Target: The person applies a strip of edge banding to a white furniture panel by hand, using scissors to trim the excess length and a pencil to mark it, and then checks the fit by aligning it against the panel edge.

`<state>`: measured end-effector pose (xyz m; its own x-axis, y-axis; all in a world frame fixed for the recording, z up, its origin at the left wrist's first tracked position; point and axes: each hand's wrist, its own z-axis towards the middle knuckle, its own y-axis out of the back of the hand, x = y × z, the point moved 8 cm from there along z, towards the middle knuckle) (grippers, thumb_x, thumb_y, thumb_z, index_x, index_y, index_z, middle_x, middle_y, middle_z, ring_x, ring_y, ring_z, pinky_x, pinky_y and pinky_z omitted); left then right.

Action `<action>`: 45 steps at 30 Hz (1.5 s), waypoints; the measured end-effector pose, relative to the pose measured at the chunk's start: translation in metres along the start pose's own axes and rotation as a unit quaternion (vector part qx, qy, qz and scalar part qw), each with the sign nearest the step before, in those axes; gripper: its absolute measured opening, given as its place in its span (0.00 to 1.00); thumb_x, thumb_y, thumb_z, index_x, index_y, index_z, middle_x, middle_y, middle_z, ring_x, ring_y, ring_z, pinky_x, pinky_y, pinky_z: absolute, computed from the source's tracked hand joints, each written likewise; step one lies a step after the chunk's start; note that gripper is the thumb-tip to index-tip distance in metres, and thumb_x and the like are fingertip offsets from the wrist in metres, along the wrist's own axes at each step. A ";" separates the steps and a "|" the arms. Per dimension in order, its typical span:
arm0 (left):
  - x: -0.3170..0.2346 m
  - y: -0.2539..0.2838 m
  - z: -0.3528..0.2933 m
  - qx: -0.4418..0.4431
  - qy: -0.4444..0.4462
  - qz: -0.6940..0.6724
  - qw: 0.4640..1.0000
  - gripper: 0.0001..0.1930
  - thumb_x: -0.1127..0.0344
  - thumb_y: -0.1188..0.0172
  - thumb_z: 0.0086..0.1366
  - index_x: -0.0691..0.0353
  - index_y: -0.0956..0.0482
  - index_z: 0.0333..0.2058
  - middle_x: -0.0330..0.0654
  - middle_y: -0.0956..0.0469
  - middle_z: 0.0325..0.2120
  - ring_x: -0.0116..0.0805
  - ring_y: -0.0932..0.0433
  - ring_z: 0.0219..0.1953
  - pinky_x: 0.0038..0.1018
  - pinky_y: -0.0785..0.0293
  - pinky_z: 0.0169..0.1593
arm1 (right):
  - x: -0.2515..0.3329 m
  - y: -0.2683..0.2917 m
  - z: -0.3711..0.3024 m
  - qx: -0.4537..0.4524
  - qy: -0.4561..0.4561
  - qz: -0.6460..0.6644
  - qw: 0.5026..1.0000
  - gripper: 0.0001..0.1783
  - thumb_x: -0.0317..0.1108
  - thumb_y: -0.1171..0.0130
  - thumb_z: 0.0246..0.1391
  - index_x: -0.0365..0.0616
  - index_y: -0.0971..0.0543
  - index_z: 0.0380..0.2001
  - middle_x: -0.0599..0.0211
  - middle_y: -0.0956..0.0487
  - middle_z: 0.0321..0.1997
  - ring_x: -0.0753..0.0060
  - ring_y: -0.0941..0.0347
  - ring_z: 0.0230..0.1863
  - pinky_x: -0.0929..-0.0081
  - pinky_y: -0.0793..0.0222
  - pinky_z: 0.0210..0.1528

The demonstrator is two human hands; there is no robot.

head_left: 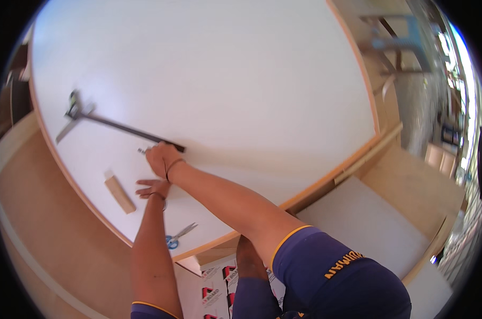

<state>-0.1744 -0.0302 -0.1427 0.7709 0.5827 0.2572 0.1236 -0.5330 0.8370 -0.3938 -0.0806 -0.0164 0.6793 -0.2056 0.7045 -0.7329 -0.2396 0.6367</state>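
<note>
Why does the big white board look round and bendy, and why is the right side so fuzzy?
In the head view, the fisheye lens bends the white board's straight edges toward the rim; the right edge is smeared and washed out by bright light; the right hand by the dark ruler looks fairly sharp.

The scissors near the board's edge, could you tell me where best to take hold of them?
Grip the blue handles of the scissors, coming from the near edge of the white board. They lie flat, handles toward the person, blades pointing away to the right, clear of the left hand.
</note>
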 end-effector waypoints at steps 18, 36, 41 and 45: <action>-0.194 -0.135 -0.610 0.076 -0.674 0.025 0.734 0.54 0.37 0.36 0.46 0.56 0.56 0.64 0.58 0.66 0.64 0.52 0.69 0.67 0.64 0.67 0.59 | -0.365 0.168 -0.639 -0.632 -0.253 0.452 0.577 0.05 0.19 0.48 0.51 0.37 0.29 0.33 0.64 0.26 0.35 0.77 0.26 0.35 0.81 0.29 0.36; -0.319 -0.206 -0.787 -0.062 -0.812 0.016 0.580 0.42 0.36 0.40 0.45 0.58 0.38 0.53 0.50 0.53 0.63 0.48 0.60 0.67 0.54 0.69 0.63 | -0.486 0.272 -0.639 -0.611 -0.196 0.426 0.638 0.05 0.19 0.44 0.49 0.35 0.27 0.31 0.65 0.23 0.31 0.81 0.27 0.34 0.84 0.30 0.35; -0.319 -0.208 -0.786 -0.068 -0.810 0.035 0.581 0.42 0.35 0.40 0.45 0.59 0.37 0.52 0.51 0.53 0.63 0.49 0.60 0.67 0.54 0.68 0.63 | -0.515 0.294 -0.616 -0.592 -0.161 0.429 0.663 0.05 0.19 0.43 0.48 0.35 0.27 0.31 0.67 0.24 0.31 0.81 0.27 0.34 0.84 0.30 0.37; -0.320 -0.209 -0.783 -0.060 -0.810 0.027 0.583 0.43 0.34 0.39 0.44 0.58 0.37 0.52 0.51 0.53 0.63 0.49 0.60 0.67 0.55 0.67 0.62 | -0.526 0.296 -0.606 -0.564 -0.182 0.365 0.718 0.06 0.18 0.43 0.47 0.36 0.27 0.30 0.67 0.25 0.32 0.81 0.27 0.34 0.83 0.30 0.37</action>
<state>-0.9360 0.3753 -0.0221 0.3626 -0.8282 -0.4274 0.1019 -0.4206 0.9015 -0.9915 0.5319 -0.0085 -0.0870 -0.1706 0.9815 -0.3239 0.9366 0.1340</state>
